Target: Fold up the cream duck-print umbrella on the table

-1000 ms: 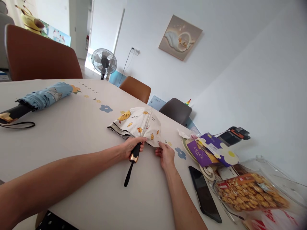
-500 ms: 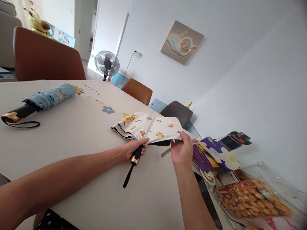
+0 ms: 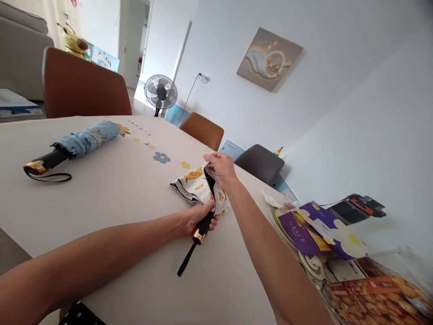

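A white folding umbrella (image 3: 194, 183) with yellow duck prints lies over the table, its canopy loose and partly folded. My left hand (image 3: 199, 217) is closed around the base of the canopy, just above the black and rose-gold handle, from which a black wrist strap hangs. Fingers of my right hand (image 3: 219, 168) pinch a canopy panel and hold it folded over toward the left, so its dark underside shows. To the left, a blue umbrella (image 3: 88, 140), rolled up, rests on the table with its black and gold handle toward me.
The white table (image 3: 128, 198) has printed flowers. Along its right side lie a purple box (image 3: 304, 232), a bag of cookies (image 3: 379, 298) and a black device (image 3: 355, 208). Chairs (image 3: 86, 85) stand beyond the far edge, near a fan (image 3: 161, 92).
My right hand has moved left and up, folding the canopy panel across the umbrella. My left hand keeps its grip. The view has shifted a little to the left.
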{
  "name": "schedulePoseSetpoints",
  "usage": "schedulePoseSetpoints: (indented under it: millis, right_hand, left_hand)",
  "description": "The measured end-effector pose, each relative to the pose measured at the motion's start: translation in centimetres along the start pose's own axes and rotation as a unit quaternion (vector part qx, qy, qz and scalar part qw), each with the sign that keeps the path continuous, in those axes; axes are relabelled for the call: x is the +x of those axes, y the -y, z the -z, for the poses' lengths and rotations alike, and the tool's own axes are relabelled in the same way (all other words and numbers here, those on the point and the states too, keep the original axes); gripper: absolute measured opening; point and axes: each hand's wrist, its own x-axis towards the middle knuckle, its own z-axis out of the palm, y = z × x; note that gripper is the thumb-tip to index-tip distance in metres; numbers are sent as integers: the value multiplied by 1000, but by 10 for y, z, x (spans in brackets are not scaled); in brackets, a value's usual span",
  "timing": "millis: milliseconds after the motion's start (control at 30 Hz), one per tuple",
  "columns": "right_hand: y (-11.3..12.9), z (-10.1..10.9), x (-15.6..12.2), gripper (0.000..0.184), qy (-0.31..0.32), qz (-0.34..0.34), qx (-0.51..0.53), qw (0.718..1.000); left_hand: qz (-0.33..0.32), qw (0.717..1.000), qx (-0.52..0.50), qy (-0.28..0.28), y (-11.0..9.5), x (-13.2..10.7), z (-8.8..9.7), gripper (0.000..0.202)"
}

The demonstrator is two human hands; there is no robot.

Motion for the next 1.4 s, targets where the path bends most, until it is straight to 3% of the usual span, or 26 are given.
schedulePoseSetpoints:
  millis: [167, 433, 700, 800, 900, 1067, 1167, 1233, 1333, 1400]
  right_hand:
    - [-31, -22, 18, 16, 78, -41, -179, 980]
    - [-42, -9, 37, 11, 111, -72, -289, 948]
    - [-43, -2, 27, 9, 158, -55, -386, 907]
    - [-38, -8, 21, 7, 192, -34, -423, 885]
    - [-25, -20, 16, 7, 231, -5, -452, 862]
    - [18, -55, 16, 2, 288, 35, -470, 833]
    - [46, -70, 19, 24, 260, 155, -414, 858]
    - [56, -68, 17, 32, 228, 232, -342, 882]
    - [50, -38, 10, 33, 173, 269, -268, 909]
    - [30, -4, 1, 35, 113, 234, -257, 931]
  left_hand:
    - [11, 998, -6, 62, -1, 5, 6, 26]
    - [25, 987, -53, 148, -2, 2, 13, 25]
    - [33, 993, 27, 114, 0, 0, 6, 29]
    - [26, 993, 54, 98, 1, 1, 5, 39]
    - [19, 993, 77, 89, 2, 1, 5, 35]
    - [50, 989, 89, 106, 2, 3, 5, 22]
    - [51, 990, 70, 108, 1, 4, 5, 20]
    - [58, 992, 47, 103, 0, 4, 5, 21]
    - [62, 994, 22, 89, 0, 4, 4, 25]
    - [54, 995, 12, 82, 0, 4, 3, 26]
